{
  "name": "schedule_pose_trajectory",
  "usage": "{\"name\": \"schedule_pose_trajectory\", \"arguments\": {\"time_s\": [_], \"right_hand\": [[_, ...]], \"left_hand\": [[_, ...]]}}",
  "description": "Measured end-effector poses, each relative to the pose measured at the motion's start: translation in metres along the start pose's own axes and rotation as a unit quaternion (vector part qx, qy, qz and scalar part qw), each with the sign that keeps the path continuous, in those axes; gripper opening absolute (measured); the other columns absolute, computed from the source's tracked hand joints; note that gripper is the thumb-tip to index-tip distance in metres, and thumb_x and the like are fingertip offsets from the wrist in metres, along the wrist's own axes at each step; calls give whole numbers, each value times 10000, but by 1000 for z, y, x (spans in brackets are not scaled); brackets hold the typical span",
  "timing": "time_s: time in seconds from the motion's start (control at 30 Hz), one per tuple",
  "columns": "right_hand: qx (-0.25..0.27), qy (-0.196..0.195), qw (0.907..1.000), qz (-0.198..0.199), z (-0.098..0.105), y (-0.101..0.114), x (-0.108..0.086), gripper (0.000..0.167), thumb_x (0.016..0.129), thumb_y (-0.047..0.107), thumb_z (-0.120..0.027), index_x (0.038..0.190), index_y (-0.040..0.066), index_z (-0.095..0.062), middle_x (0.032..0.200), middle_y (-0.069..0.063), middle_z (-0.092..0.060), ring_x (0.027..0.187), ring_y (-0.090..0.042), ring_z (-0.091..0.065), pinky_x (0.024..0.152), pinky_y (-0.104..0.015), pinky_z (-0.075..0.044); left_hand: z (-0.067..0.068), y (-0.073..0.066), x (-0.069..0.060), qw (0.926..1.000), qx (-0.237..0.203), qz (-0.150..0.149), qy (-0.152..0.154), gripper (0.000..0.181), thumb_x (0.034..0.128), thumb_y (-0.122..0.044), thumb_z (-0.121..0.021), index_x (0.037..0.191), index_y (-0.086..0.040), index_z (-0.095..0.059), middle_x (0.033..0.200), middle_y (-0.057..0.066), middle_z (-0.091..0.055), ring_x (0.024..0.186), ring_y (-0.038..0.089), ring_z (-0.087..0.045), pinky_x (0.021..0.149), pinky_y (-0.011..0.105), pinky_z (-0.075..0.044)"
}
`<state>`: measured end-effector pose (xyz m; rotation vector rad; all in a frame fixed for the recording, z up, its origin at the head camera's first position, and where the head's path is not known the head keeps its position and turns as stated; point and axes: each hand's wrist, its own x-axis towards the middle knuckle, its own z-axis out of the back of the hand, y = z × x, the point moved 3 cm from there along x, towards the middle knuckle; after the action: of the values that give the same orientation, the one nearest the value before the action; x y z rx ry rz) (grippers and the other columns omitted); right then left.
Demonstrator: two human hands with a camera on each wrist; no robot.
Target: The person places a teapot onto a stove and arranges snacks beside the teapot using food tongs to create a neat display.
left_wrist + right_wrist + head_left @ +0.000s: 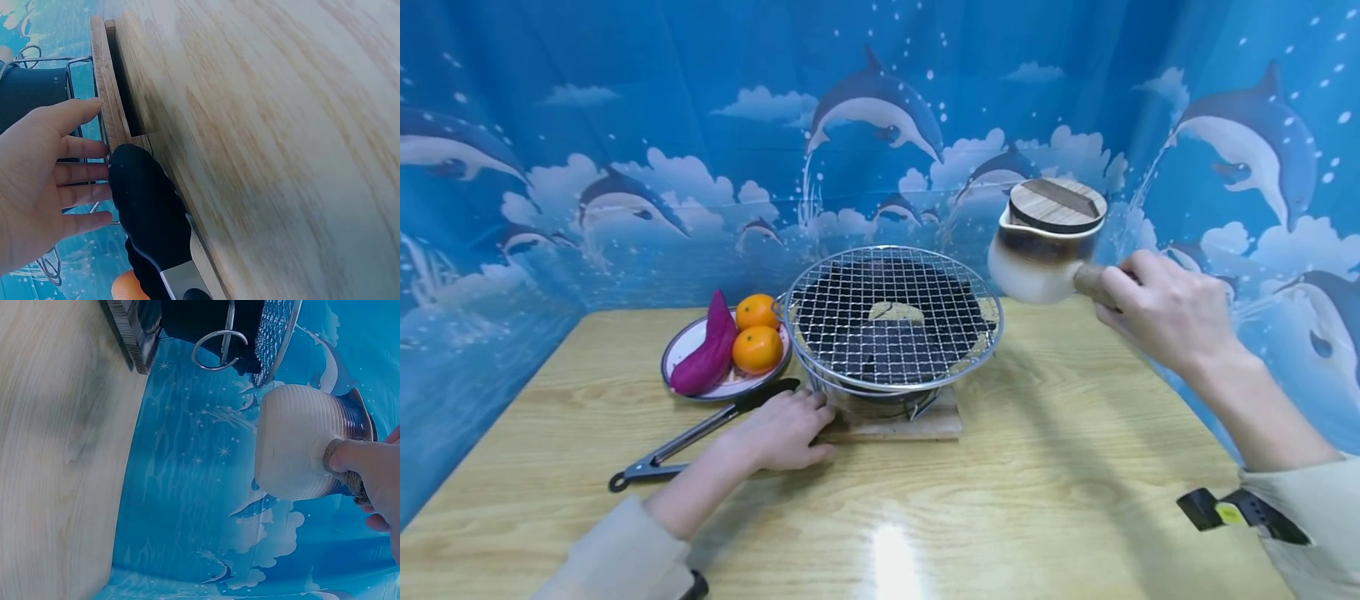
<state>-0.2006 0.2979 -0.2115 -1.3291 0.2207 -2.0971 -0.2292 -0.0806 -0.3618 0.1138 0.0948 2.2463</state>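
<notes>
My right hand grips the rope-wrapped handle of a white and brown pot and holds it in the air, right of the grill. A wooden lid sits on the pot. In the right wrist view the thumb lies along the handle of the ribbed pot. My left hand is at the left end of the wooden base under the round grill. The left wrist view shows its fingers extended, fingertips at the board's edge, beside the black tong heads.
Left of the grill, a plate holds a purple sweet potato and two oranges. Metal tongs lie on the wooden table, partly under the left forearm. A blue dolphin curtain hangs behind.
</notes>
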Motion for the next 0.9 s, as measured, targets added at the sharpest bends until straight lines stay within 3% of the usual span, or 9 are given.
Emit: {"name": "schedule_pose_trajectory", "arguments": {"time_s": [0.3,0.57,0.9], "right_hand": [[16,424,9991,-23,5,0,7,348,936,334,-406,820,37,-546,747,-164,-500,509,-335,-491,341,-455,-372],[96,4,9998,148,2,4,15,320,916,296,-401,812,40,-562,734,-174,-518,500,-328,-490,323,-420,-334],[130,-36,9998,112,3,10,24,351,921,318,-398,789,37,-562,723,-163,-512,498,-318,-487,319,-420,-342]], "left_hand": [[0,1,-2,9999,75,-43,-81,468,814,-448,-634,1068,-54,-635,1012,126,-607,933,292,-574,788,431,-449],[-2,2,-3,9996,118,-99,-223,482,807,-466,-635,1062,-57,-636,987,111,-606,892,265,-575,780,416,-456],[-3,2,-6,9994,186,-136,-275,460,810,-481,-629,1028,-77,-617,954,85,-576,861,244,-555,702,386,-446]]}}
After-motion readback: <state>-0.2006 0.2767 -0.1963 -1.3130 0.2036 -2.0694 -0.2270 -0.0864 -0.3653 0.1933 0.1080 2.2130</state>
